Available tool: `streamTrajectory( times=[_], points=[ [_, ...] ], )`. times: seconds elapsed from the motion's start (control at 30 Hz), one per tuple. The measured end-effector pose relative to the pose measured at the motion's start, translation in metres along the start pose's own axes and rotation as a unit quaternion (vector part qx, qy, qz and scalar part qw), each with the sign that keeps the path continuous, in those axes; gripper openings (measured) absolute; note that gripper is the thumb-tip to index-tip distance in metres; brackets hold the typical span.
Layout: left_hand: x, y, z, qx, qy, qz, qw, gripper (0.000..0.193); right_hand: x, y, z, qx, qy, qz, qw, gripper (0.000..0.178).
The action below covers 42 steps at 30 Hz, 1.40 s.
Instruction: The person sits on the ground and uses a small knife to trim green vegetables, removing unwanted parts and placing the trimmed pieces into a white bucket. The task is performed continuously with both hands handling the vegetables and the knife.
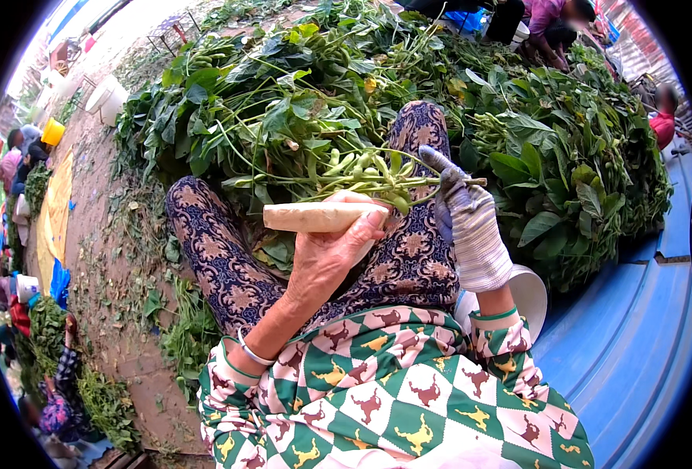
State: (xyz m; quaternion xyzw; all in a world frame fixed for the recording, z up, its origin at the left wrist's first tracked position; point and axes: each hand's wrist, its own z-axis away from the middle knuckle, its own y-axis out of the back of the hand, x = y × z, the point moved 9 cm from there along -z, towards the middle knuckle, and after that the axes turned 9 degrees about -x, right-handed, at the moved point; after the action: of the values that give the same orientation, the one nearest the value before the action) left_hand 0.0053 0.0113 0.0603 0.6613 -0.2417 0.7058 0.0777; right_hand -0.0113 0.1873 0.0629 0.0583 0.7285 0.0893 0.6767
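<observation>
My bare left hand (320,262) grips a flat, pale piece that looks like wood (291,217), held level above my lap. My right hand (471,227), in a striped, grey-stained glove, is closed round the stem of a bean plant (361,170). The stem's cut end pokes out to the right of the glove. Plump green pods hang from the plant, just beyond the pale piece, and its leafy end reaches left over the heap. Whether the piece touches the pods I cannot tell.
A large heap of leafy bean plants (283,109) lies in front, spreading to the right (553,180). Beside my right forearm stands a white bucket (529,293). Blue corrugated sheeting (619,328) runs along the right. Other people sit at the far right and left; another white bucket (107,99) stands far left.
</observation>
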Motion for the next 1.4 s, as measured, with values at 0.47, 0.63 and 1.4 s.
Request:
streamTrajectory(
  times=[0.47, 0.63, 1.4],
  points=[
    [-0.039, 0.005, 0.004, 0.074, 0.081, 0.175, 0.978, 0.026, 0.006, -0.016, 0.022, -0.067, -0.055, 0.079, 0.993, 0.015],
    [-0.051, 0.008, -0.004, 0.072, 0.084, 0.197, 0.974, 0.027, 0.01, -0.021, 0.019, -0.11, -0.047, 0.12, 0.986, 0.013],
    [-0.074, 0.009, -0.062, 0.015, 0.1, 0.137, 0.985, 0.013, 0.072, 0.012, 0.005, -0.195, -0.265, 0.35, 0.877, 0.02]
  ],
)
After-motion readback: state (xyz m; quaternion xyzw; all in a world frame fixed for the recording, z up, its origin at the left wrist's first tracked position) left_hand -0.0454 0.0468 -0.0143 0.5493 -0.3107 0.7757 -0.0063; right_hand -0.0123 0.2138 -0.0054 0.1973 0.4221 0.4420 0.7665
